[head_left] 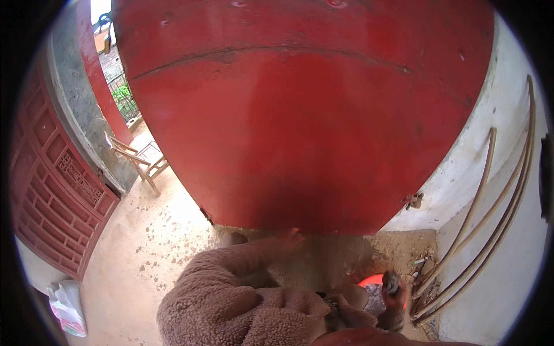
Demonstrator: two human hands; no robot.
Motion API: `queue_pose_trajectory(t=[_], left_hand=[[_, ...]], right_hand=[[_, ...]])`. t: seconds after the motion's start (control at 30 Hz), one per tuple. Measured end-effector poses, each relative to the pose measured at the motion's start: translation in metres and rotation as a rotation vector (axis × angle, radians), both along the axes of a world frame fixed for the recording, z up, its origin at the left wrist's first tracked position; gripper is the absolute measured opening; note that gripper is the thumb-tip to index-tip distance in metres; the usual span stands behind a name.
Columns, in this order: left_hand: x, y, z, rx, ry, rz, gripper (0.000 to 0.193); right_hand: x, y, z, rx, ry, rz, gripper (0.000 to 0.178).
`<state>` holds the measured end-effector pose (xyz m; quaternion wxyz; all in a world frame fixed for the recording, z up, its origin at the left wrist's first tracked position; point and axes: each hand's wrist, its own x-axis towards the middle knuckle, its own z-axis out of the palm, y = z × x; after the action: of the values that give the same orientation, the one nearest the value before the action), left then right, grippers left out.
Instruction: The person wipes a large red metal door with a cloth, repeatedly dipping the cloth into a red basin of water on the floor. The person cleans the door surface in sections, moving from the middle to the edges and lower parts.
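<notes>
My left arm, in a fuzzy brown sleeve, bends across toward the foot of a large red door (323, 132). My left hand (293, 235) is a small reddish blur near the door's lower edge, so its fingers do not show clearly. At the lower right, my right hand (395, 301) is curled beside and partly over a bright red round container (371, 280). A dark, wet-looking lump (391, 282) shows at its fingers; what it is stays unclear. Greyish contents, perhaps water, lie in the container.
Several long thin poles (490, 230) lean on the white wall at right. Debris (424, 266) lies in that corner. Leftward stand a wooden chair (141, 158) and a red lattice door (63, 179). A white plastic bag (66, 305) sits at lower left.
</notes>
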<state>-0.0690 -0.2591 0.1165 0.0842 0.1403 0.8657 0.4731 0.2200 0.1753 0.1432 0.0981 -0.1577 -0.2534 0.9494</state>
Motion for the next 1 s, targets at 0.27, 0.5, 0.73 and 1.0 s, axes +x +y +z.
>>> queue_pose_trajectory(t=[0.27,0.5,0.73,1.0], left_hand=[[-0.046,-0.155,0.008,-0.433,0.118,-0.088,0.056],[-0.064,-0.174,-0.025,-0.393,0.265,-0.238,0.053],[-0.066,-0.188,0.012,-0.466,0.14,-0.357,0.063],[-0.063,-0.216,-0.024,-0.419,0.205,-0.279,0.077]], right_hand=[[-0.236,-0.189,0.394,2.011,0.543,-0.34,0.044],[-0.378,-0.349,0.679,2.458,0.976,-1.306,0.054],[-0.45,-0.447,0.581,2.362,0.987,-1.465,0.043],[-0.417,-0.473,0.444,2.802,1.206,0.242,0.039]])
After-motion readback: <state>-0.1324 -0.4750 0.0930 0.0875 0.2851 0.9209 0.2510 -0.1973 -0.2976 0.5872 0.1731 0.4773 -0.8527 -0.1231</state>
